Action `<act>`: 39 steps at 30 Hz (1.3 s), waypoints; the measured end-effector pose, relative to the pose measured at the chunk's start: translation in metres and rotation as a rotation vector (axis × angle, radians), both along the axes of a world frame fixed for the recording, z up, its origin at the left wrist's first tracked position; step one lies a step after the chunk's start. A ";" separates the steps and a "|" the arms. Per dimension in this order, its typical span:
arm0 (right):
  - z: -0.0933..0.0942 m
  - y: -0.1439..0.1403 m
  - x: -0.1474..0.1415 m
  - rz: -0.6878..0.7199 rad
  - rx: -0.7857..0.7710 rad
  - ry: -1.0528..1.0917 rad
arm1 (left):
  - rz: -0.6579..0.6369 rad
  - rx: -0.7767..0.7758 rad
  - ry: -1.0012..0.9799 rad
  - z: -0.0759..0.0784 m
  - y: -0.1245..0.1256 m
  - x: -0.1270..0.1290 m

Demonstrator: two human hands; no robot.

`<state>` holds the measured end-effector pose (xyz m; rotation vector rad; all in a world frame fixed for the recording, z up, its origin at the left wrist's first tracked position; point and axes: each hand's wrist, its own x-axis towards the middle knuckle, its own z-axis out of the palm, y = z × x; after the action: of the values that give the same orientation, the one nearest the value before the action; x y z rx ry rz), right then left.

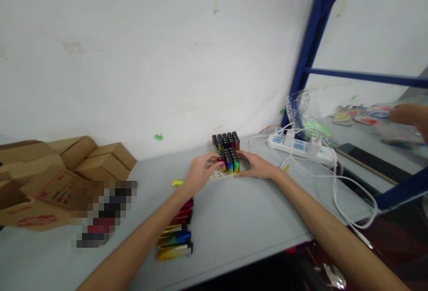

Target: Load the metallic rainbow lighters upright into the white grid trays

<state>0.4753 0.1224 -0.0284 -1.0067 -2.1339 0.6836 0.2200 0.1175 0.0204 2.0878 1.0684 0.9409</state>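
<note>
Upright lighters (229, 164) with black tops and shiny multicoloured bodies stand packed in a white holder (217, 175) with round holes. A second block of lighters (226, 141) stands right behind, against the wall. My left hand (202, 170) is at the holder's left side, its fingers closed on a magenta lighter (222, 164) at the end of the front block. Curved round the right side, my right hand (254, 165) has its thumb at the holder's front edge and its fingers against the lighters. Several loose lighters (175, 238) lie in a column beside my left forearm, which partly hides them.
Open cardboard boxes (110, 161) and a blurred-out patch (107, 215) are at the left. A white power strip (301, 147) with tangled cables lies at the right, by a blue metal frame (306, 45). Beyond it are a phone (371, 161) and another person's hand (411, 117).
</note>
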 end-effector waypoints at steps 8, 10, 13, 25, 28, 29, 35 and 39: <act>-0.001 0.001 0.000 0.006 -0.007 0.017 | -0.155 -0.025 0.149 0.024 0.009 -0.005; -0.002 0.001 0.000 -0.007 -0.008 0.000 | -0.177 -0.035 0.171 0.026 0.012 -0.006; -0.002 0.002 0.000 -0.009 0.000 -0.011 | -0.171 -0.050 0.183 0.022 0.013 -0.004; -0.001 0.001 0.000 -0.033 0.012 -0.051 | -0.009 -0.034 0.215 0.020 0.009 -0.043; -0.001 0.000 0.001 -0.055 0.007 -0.063 | -0.029 -0.003 0.472 0.026 0.012 -0.081; -0.002 0.000 0.002 -0.063 0.002 -0.071 | -0.043 0.005 0.518 0.025 0.013 -0.092; -0.004 0.001 0.003 -0.086 -0.013 -0.096 | -0.094 0.043 0.588 0.006 0.016 -0.121; -0.003 0.000 0.002 -0.059 -0.003 -0.077 | -0.045 -0.056 0.457 0.008 0.011 -0.105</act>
<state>0.4777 0.1229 -0.0314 -1.1100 -2.1605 0.6284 0.1147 0.1287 0.0288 2.3278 1.2441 0.4093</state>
